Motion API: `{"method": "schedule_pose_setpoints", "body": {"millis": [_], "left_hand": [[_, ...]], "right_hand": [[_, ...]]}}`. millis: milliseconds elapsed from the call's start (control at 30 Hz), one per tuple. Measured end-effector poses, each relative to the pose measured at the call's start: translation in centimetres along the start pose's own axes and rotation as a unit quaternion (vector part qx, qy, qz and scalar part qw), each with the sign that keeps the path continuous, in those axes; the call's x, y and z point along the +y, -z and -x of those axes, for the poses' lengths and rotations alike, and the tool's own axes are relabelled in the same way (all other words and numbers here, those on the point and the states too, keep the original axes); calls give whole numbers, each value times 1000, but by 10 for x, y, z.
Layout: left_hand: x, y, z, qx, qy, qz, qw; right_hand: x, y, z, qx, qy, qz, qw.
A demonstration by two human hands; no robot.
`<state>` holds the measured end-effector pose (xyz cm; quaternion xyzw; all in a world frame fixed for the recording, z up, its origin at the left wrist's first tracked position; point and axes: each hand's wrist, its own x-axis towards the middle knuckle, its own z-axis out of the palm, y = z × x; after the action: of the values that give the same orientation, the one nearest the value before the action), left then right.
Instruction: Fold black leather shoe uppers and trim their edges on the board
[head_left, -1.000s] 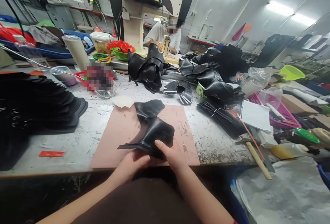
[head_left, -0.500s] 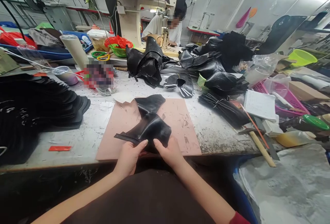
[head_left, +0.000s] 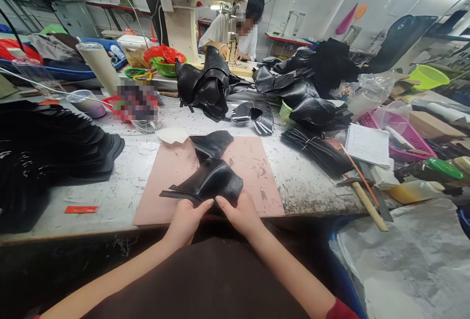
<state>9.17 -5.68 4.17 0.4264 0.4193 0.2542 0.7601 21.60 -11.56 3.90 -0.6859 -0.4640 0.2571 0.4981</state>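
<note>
One black piece (head_left: 216,178), near edge between fingers (head_left: 226,206)

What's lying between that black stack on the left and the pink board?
A small red strip, on the scuffed white tabletop; the head view shows it.

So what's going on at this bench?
Someone's left hand and right hand hold the near edge of a black leathery piece, close together, over a pink board. A stack of black pieces lies to the left. Farther back, another person is at a sewing machine.
</note>
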Motion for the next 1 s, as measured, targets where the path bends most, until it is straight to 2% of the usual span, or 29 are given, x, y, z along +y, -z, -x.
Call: {"method": "schedule_pose_setpoints", "body": {"millis": [167,267,367,433,667,833,900,1000], "left_hand": [[0,-4,-1,21,9,-83,996],[0,-5,-1,51,-23,-120,991],[-3,-4,-3,57,-43,-127,989],[-7,-2,-5,62,-45,-143,987],[-12,-5,-5,46,-75,-111,990],[-8,-7,-4,50,-28,-143,988],[-9,-7,-4,54,-11,-107,993],[-12,-9,-4,26,7,-43,999]], "right_hand": [[-3,11,-4,-17,-36,28,999],[-3,14,-5,-21,-68,70,995],[1,15,-4,-53,-140,-3,989],[5,16,-2,-63,-159,-56,984],[7,16,0,-38,-113,-20,993],[4,16,0,-45,-108,-12,993],[4,15,2,-46,-99,-38,993],[3,12,4,-37,-85,-59,994]]}}
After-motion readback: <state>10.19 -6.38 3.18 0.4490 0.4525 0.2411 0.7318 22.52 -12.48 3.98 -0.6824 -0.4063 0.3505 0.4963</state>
